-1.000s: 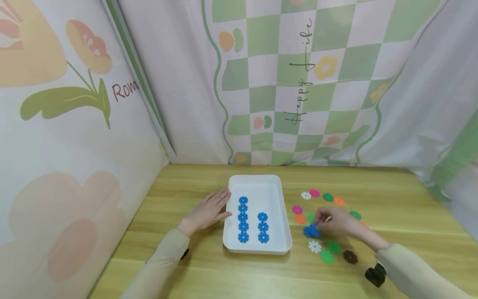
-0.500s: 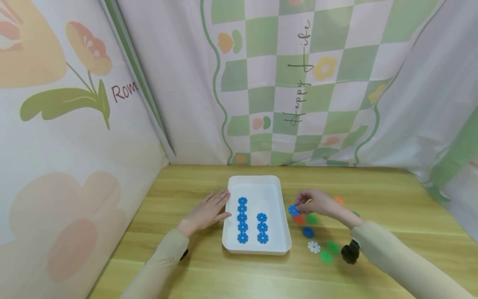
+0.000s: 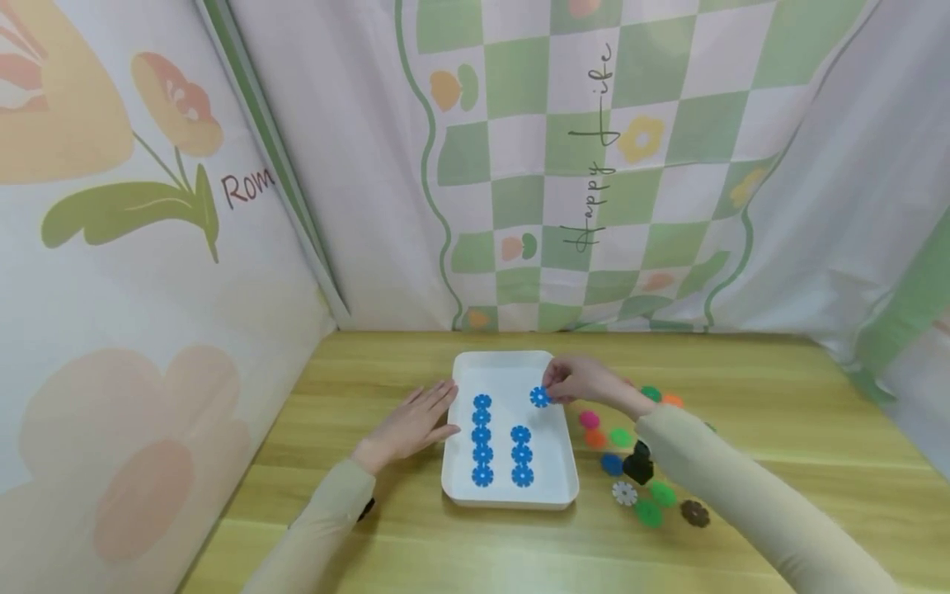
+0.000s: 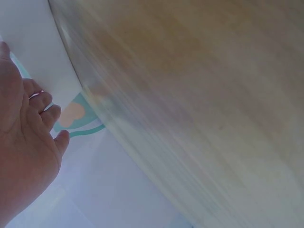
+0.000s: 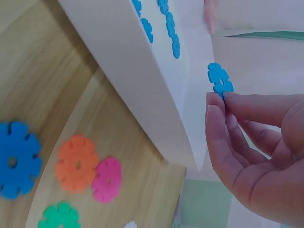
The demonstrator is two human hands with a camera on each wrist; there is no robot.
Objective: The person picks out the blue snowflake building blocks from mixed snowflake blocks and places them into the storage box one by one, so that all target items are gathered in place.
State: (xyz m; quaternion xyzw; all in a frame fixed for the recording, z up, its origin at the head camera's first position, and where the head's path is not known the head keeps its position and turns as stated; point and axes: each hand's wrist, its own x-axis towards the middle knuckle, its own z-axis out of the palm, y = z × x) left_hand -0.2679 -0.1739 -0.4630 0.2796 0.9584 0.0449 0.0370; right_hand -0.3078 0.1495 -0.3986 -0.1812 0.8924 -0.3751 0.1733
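Observation:
My right hand (image 3: pixel 582 380) pinches a blue snowflake disc (image 3: pixel 539 397) between thumb and fingertips, over the far right part of a white tray (image 3: pixel 512 496). In the right wrist view the held blue disc (image 5: pixel 220 78) stands tilted above the tray's side wall (image 5: pixel 137 85). Inside the tray a longer column of blue discs (image 3: pixel 482 435) lies on the left, and a shorter column of blue discs (image 3: pixel 522 454) on the right. My left hand (image 3: pixel 411 422), fingers straight, rests against the tray's left rim; the left wrist view shows that hand (image 4: pixel 28 128) beside the tray wall.
Right of the tray lie loose discs: a blue disc (image 3: pixel 612 464), an orange disc (image 3: pixel 596 438), a pink disc (image 3: pixel 590 420), a white disc (image 3: pixel 625 493), a brown disc (image 3: pixel 695 513) and several green ones. A printed curtain (image 3: pixel 519 190) hangs behind the wooden table (image 3: pixel 371 536).
My right hand has picked a blue disc from the loose ones on the right and carried it left, over the tray. My left hand has stayed at the tray's rim.

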